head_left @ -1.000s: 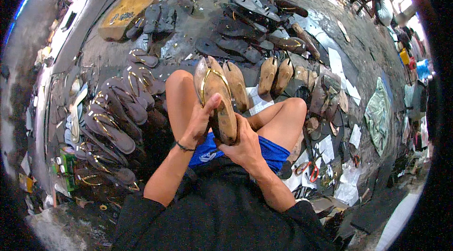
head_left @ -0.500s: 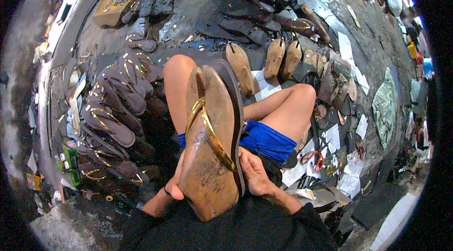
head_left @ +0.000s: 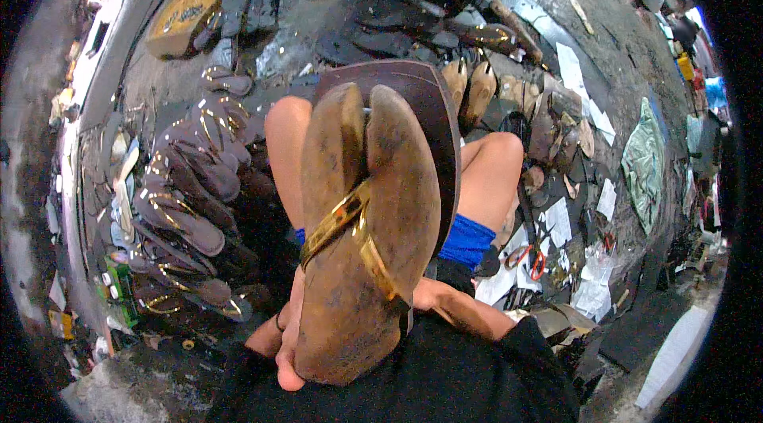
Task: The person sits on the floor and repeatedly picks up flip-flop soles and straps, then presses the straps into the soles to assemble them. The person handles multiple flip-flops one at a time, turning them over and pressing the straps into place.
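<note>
A worn wooden shoe last (head_left: 342, 320), split at the toe, is raised close in front of me. A shiny gold V-shaped strap (head_left: 342, 212) lies across it. Behind the last, a dark brown sole (head_left: 447, 133) sticks out past the toe and right side. My left hand (head_left: 291, 347) is closed round the left edge of the heel, its thumb showing low down. At the heel's right side, my right hand (head_left: 429, 295) is against the sole; its fingers are mostly hidden behind the last and sole.
Finished-looking gold-strapped sandals (head_left: 179, 212) are piled at left. More dark sandals (head_left: 421, 6) lie at the far side, near a wooden block (head_left: 191, 14). Two other lasts (head_left: 480, 93) stand beyond my knee. Orange-handled scissors (head_left: 534, 262) and paper scraps lie at right, with green cloth (head_left: 644, 165) beyond.
The last with its strap and sole has come closer and tilted, covering more of the view. The sole's toe end now shows wider beyond the last. My right hand is more hidden.
</note>
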{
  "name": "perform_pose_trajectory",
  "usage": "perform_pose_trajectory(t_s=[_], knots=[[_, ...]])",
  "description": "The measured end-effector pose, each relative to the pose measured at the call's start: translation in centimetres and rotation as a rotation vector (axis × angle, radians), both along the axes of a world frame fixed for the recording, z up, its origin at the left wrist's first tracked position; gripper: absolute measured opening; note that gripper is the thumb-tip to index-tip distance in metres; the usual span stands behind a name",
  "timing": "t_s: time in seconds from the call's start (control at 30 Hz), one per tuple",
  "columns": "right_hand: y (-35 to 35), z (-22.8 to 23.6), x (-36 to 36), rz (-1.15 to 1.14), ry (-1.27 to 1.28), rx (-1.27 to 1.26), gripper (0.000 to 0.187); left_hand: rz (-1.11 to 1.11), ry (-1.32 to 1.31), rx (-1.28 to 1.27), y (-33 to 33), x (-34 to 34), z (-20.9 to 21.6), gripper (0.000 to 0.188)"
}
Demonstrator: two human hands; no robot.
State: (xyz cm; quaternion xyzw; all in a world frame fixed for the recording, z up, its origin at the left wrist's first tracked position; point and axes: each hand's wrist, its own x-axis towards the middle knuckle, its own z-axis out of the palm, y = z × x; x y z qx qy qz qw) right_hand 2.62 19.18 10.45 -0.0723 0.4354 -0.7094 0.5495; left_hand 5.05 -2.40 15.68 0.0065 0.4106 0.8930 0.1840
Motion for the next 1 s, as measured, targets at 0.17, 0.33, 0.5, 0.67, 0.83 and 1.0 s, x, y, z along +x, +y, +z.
perform_pose_trajectory(t_s=[0.17,0.33,0.5,0.67,0.83,1.0], knots=[[-0.1,-2.2,-1.6,-0.638,0.119,-0.328,0.092,0.183,0.192,-0.409,2.4,-4.9,1.0,0.123],[-0.8,1.4,-2.3,-0.609,-0.048,-0.239,0.117,0.057,0.456,-1.295,3.5,-5.7,1.3,0.095],[-0.4,2.1,-0.5,-0.885,-0.191,-0.360,0.111,0.204,0.589,-1.331,0.7,-7.5,1.6,0.039],[1.5,1.5,0.4,-1.032,-0.238,-0.409,0.115,0.024,0.292,-0.968,2.4,-6.0,-0.5,0.027],[2.5,3.3,1.9,-1.083,-0.230,-0.420,0.099,-0.365,0.110,-0.836,4.3,-5.3,0.1,0.032],[4.0,4.9,5.7,-1.099,-0.391,-0.234,0.098,-0.316,0.085,-0.503,5.4,-0.5,-1.4,0.032]])
